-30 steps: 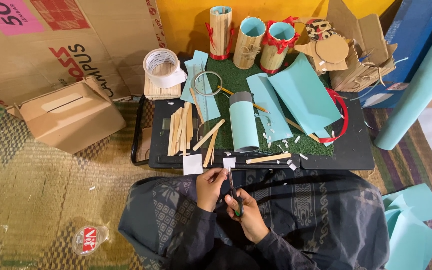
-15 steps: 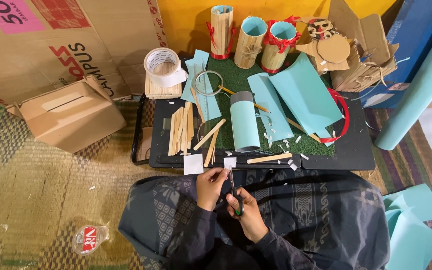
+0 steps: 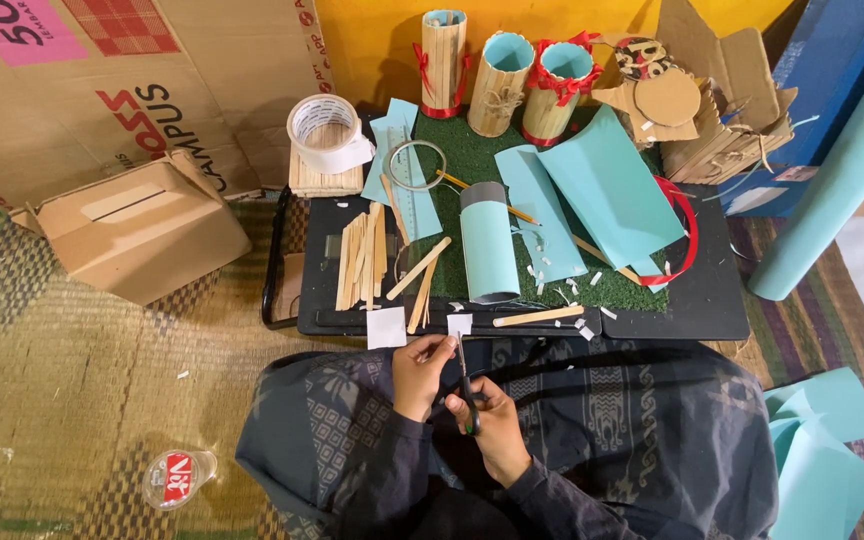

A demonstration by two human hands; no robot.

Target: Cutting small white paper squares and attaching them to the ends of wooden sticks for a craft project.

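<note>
Where the far left wall begins, a flattened cardboard sheet (image 3: 102, 90) carries a pink square label at its top edge and a red checked patch beside it, with dark and red lettering lower down. Near it on the woven mat sits a small closed cardboard box (image 3: 137, 228) with a slot in its lid. A clear plastic cup (image 3: 176, 476) with a red-and-white label lies near the left, on its side. On the black tray (image 3: 712, 310) lie wooden sticks (image 3: 362, 262), a teal-wrapped tube (image 3: 490, 255), teal paper sheets (image 3: 602, 190) and a roll of white tape (image 3: 324, 130); three stick-clad holders (image 3: 497, 75) with red ribbon stand at the far edge. A long teal roll (image 3: 832, 180) is cut off at the right.

Below the tray's near edge, over the lap, the left hand (image 3: 420, 372) pinches a small white paper square (image 3: 460, 324) between thumb and fingertips. The right hand (image 3: 492, 420) grips green-handled scissors (image 3: 466, 385), blades pointing away toward that square; how far the blades part is too small to tell. Dark patterned sleeves hide both wrists.
</note>
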